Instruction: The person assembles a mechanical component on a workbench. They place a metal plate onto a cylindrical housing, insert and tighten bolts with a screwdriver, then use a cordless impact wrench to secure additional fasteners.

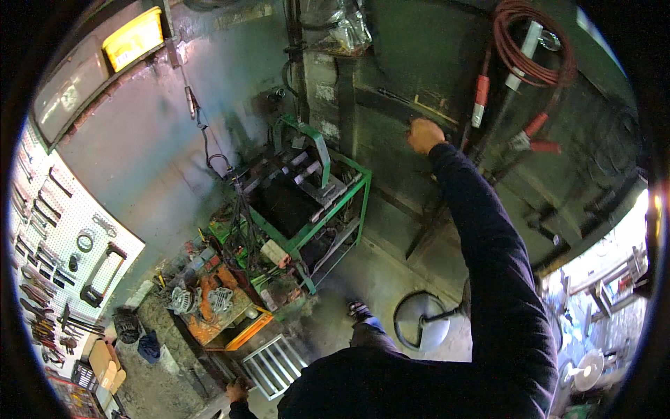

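Observation:
My right arm stretches up to the dark green wall, where my right hand [424, 136] is closed with its fingers curled. What it grips is hidden; a thin dark rod and a yellowish strip [436, 109] lie on the wall just above it. Low in the view, my left hand [237, 391] hangs beside a pale slatted metal frame [273, 366], close to the edge of the workbench. Its fingers are small and dark here, so I cannot tell whether they touch the frame.
A green metal stand [328, 209] fills the corner. Beside it a cluttered bench carries metal housings [220, 300] and an orange drawer [250, 332]. A coiled red cable [520, 31] hangs at upper right. Hand tools cover a white pegboard [77, 237]. A round stool [422, 320] stands behind.

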The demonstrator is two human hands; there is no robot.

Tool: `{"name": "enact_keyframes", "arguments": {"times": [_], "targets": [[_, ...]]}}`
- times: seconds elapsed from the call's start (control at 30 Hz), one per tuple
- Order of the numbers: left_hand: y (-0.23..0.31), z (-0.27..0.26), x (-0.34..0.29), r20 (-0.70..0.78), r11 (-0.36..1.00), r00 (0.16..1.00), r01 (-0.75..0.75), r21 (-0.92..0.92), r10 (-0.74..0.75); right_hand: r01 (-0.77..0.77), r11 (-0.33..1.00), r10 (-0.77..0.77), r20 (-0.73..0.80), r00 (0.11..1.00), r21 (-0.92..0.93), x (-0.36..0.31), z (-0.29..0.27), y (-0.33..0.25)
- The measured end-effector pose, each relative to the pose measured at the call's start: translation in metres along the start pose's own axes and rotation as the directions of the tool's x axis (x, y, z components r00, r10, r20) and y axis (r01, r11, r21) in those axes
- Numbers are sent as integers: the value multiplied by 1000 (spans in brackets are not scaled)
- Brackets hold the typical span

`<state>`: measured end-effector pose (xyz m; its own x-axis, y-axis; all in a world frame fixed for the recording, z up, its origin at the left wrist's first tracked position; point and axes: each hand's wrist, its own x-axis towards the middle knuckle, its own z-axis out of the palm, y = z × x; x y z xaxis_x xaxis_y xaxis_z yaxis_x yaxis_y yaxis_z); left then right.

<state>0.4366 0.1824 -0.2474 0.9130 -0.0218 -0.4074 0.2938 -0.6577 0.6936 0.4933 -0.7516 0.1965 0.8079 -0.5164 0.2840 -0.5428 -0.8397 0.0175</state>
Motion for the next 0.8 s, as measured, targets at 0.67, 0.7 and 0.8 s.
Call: {"name": "enact_keyframes", "arguments": {"times": [0.67,0.7,0.8], "targets": [[226,173,-38,48,748,827,531,-399,-561,45,903,-213,-354,911,-428,222,48,61],[232,165,-39,20,746,838,496,-445,-545,34,880,-243,-387,889,-474,221,40,66],[257,135,-51,-75,700,872,334,-631,-484,10,964,-66,-202,977,-267,208,17,74]]}}
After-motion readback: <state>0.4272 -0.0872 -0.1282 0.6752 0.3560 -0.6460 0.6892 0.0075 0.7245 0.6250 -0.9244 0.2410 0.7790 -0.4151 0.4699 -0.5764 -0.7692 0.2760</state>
